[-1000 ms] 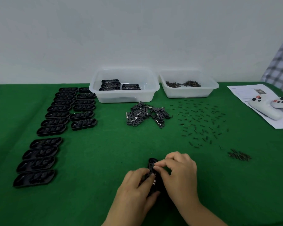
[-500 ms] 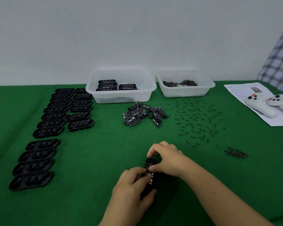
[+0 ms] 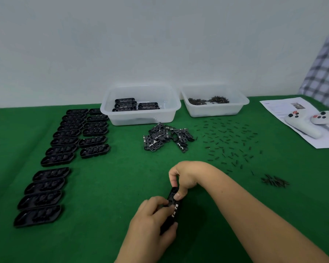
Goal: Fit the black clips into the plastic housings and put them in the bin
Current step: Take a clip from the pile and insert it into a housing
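1. Empty black housings [image 3: 65,145] in rows, far L on green cloth [image 3: 106,186].
2. L hand [image 3: 152,223] grips near end of housing [image 3: 172,209], fingers curled round it.
3. R hand [image 3: 184,177] pinches its far end.
4. Behind: bin [image 3: 141,107] w/ finished units, clip pile [image 3: 165,137], small pins [image 3: 228,141] scattered R.

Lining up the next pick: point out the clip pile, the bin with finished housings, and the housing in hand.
Clip pile [image 3: 166,136], head view, pile's middle.
Finished-housing bin [image 3: 110,109], head view, left rim.
Held housing [image 3: 174,210], head view, its middle.
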